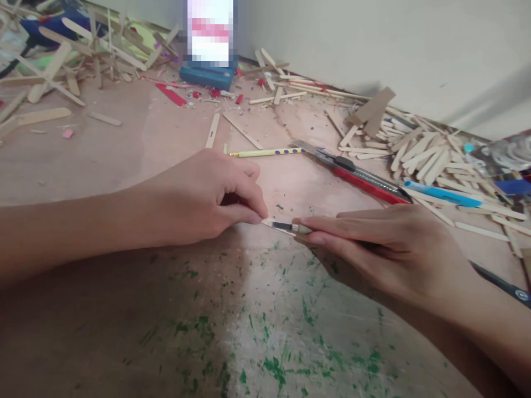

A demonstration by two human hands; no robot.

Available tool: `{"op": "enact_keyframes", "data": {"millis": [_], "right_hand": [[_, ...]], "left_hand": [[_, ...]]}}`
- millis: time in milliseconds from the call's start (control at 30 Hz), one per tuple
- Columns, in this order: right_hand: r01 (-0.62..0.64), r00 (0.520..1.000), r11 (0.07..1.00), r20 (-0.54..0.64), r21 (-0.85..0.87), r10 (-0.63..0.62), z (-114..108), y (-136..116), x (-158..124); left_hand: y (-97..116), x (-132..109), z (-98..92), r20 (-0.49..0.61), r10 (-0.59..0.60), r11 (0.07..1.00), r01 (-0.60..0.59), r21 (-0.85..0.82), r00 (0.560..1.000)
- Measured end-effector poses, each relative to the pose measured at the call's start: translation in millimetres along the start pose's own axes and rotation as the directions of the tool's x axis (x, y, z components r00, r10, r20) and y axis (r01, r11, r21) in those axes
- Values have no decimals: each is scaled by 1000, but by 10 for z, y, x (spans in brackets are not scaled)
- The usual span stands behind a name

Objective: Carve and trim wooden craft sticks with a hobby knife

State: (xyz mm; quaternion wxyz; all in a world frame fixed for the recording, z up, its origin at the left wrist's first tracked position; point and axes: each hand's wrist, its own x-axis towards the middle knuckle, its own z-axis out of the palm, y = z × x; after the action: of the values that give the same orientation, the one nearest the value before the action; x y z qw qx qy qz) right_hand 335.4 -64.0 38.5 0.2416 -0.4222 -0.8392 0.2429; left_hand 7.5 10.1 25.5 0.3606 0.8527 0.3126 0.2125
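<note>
My left hand rests on the table, thumb and index finger pinching the end of a thin wooden craft stick. From the other side my right hand grips a craft knife with a metal collar. Its dark blade lies against the stick, pointing left towards my left fingertips. How far the stick runs under my fingers is hidden. Beyond my hands lie a yellow pencil with purple dots and a red and black box cutter with its blade out.
A heap of craft sticks fills the right, with a blue pen on it. More sticks clutter the back left. A blue block stands at the back below a blurred bright screen. Green paint marks the wooden table.
</note>
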Motion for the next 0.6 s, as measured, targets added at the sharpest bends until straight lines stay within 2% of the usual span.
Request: {"op": "enact_keyframes", "data": {"millis": [133,367,600], "right_hand": [[20,1000,999,13,43,-21,-32,-12,15],[-60,997,997,47,50,58,-110,-53,11],[78,997,996,26,29,-79,-55,5,26]], "left_hand": [[-24,-7,-1,-9,8,1000,-8,-1,1000],[-37,-13,6,-11,38,999,-38,-17,999],[-38,-14,5,-13,63,998,-63,-2,998]]}}
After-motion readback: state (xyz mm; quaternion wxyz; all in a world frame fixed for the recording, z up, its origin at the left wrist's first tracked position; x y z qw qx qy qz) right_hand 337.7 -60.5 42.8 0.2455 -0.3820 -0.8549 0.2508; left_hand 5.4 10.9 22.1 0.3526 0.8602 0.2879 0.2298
